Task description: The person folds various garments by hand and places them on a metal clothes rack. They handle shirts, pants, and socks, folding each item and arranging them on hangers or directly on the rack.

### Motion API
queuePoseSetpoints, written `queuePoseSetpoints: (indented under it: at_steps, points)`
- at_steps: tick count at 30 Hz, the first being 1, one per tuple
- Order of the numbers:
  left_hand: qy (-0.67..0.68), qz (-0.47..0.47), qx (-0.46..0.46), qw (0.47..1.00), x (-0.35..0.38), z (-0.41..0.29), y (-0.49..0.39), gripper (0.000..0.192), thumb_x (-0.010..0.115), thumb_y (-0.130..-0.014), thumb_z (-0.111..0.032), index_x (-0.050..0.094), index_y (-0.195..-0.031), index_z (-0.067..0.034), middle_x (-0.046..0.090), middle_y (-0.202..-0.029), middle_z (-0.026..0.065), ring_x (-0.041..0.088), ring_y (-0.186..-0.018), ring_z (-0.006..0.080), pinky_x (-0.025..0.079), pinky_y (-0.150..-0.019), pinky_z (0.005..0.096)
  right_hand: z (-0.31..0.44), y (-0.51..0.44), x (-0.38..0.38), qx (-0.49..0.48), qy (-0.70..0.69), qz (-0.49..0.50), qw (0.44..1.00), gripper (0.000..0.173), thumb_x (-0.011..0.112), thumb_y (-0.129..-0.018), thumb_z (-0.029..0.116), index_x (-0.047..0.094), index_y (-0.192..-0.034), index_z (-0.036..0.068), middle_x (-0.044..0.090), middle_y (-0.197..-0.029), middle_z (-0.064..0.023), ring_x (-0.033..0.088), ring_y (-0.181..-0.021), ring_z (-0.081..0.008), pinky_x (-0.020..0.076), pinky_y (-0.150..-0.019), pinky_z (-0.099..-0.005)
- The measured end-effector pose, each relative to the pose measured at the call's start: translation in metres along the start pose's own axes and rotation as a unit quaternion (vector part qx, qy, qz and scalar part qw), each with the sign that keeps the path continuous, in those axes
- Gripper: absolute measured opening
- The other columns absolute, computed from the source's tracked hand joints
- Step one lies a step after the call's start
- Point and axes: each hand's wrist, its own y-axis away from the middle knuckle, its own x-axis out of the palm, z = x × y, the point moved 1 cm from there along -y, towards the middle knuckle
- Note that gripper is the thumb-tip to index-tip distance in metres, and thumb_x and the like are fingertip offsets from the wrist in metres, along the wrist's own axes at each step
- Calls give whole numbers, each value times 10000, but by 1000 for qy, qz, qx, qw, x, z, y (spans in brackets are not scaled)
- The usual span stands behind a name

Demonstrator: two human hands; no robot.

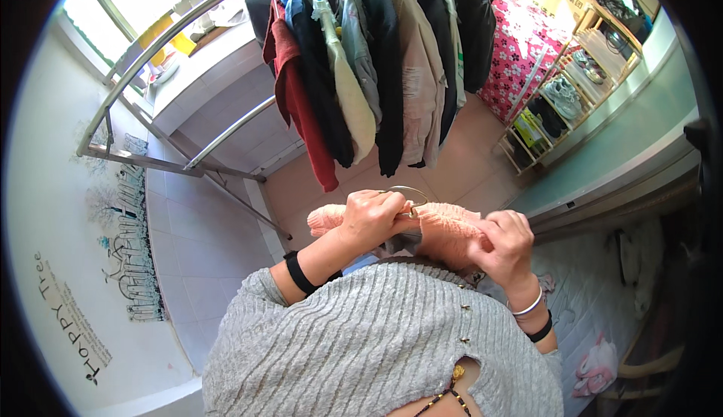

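A peach knitted garment [449,226] hangs in front of my chest on a metal clothes hanger, whose curved hook [417,195] sticks up past my knuckles. My left hand [370,216] grips the hanger just below the hook. One shoulder or sleeve of the knit [325,219] pokes out to the left of that wrist. With thumb and fingers my right hand [502,242] pinches the knit at its right shoulder. The lower part of the garment is hidden behind my forearms and my grey top.
Ahead, a metal clothes rack [186,27] carries several garments, among them a red jacket [291,78] and a beige one [418,72]. Shoes stand on a wooden shoe rack [576,78] at the right, by a pink floral cloth [517,38]. A mattress [587,281] lies at my right.
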Motion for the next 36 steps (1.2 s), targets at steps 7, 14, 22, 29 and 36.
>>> queuePoseSetpoints:
  at_steps: [7, 14, 22, 29, 36]
  points:
    - [-38, -29, 13, 999, -12, 14, 7, 439, 804, -701, -452, 522, -618, -127, 517, -524, 2, 584, -498, 185, 453, -488, 310, -18, -6, -3, -24, -24, 93, 995, 116, 679, -709, 45, 563, -708, 54, 534, -694, -94, 556, -656, -308, 460, -651, -410]
    - [-2, -28, 19, 999, -16, 20, -3, 448, 821, -662, -438, 517, -623, -112, 522, -545, 15, 571, -497, 198, 449, -498, 316, -16, -27, -6, -45, -147, 96, 983, 326, 767, -709, 149, 621, -982, 48, 630, -829, -116, 622, -761, -327, 508, -742, -421]
    - [25, -30, 3, 999, -11, 40, -16, 462, 869, -608, -410, 525, -642, -104, 512, -534, 21, 574, -484, 210, 444, -465, 321, -9, -62, 30, 29, -186, 352, 917, 413, 764, -734, 199, 589, -1055, 6, 667, -899, -184, 656, -817, -380, 538, -718, -403]
    - [79, 40, 7, 996, -26, 51, -33, 461, 845, -634, -454, 589, -721, -80, 569, -652, 47, 612, -604, 236, 483, -542, 340, -6, -78, 34, 69, -382, 361, 848, 452, 744, -728, 143, 592, -1123, -16, 695, -878, -145, 691, -802, -237, 532, -754, -346]
    - [199, -215, -266, 918, -107, 178, -86, 283, 688, -815, -166, 667, -1048, -7, 659, -995, 145, 666, -804, 229, 523, -734, 326, -15, -105, -13, 168, -386, 416, 806, 515, 754, -754, 73, 589, -1231, -30, 693, -954, -68, 640, -865, -115, 520, -784, -280]
